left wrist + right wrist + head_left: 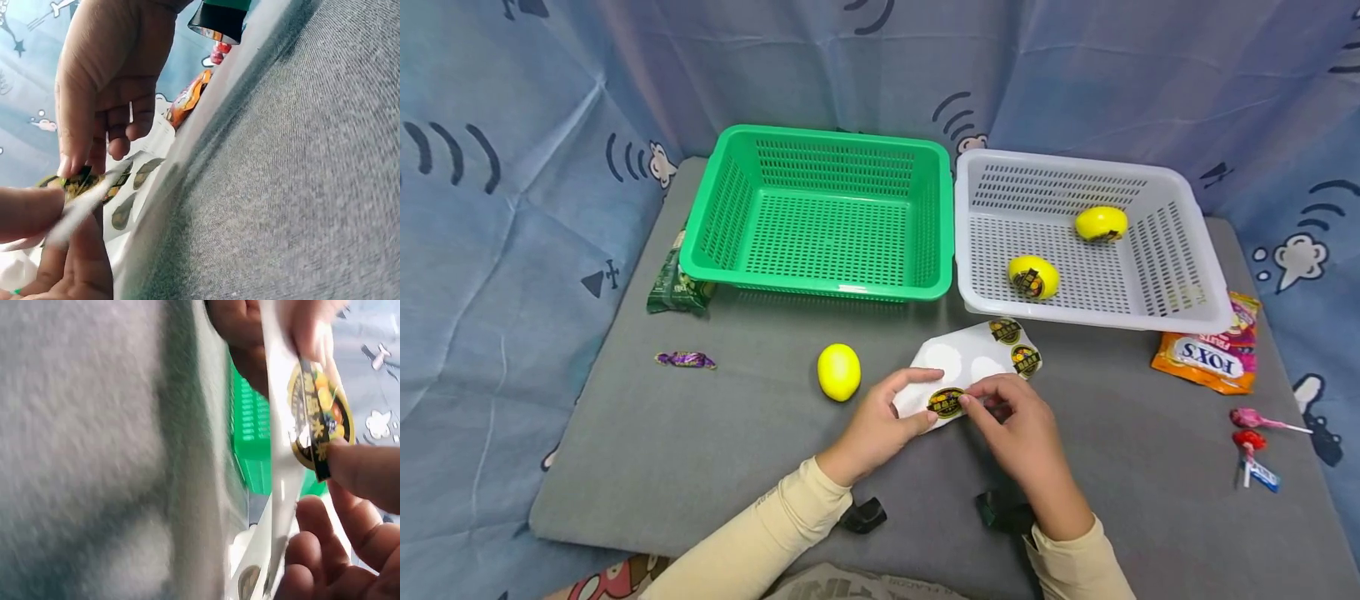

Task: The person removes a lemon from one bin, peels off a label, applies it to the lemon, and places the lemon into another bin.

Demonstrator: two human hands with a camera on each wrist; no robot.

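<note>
Both hands meet over a white sticker sheet [970,360] at the middle of the grey mat [715,450]. My left hand [887,408] grips the sheet's near left end, thumb on top. My right hand [977,402] pinches the edge of a round yellow-and-black sticker [946,402] on the sheet's near corner. The right wrist view shows that sticker [319,419] partly lifted off the sheet [281,462], with a fingertip [365,469] on it. Two more stickers [1015,346] sit at the sheet's far end. A plain yellow egg [838,372] lies left of my left hand.
An empty green basket [820,208] and a white basket [1165,250] holding two stickered yellow eggs [1033,277] stand at the back. A purple candy [685,360] and green packet [676,290] lie left. An orange Fox's bag [1213,357] and lollipops [1255,429] lie right.
</note>
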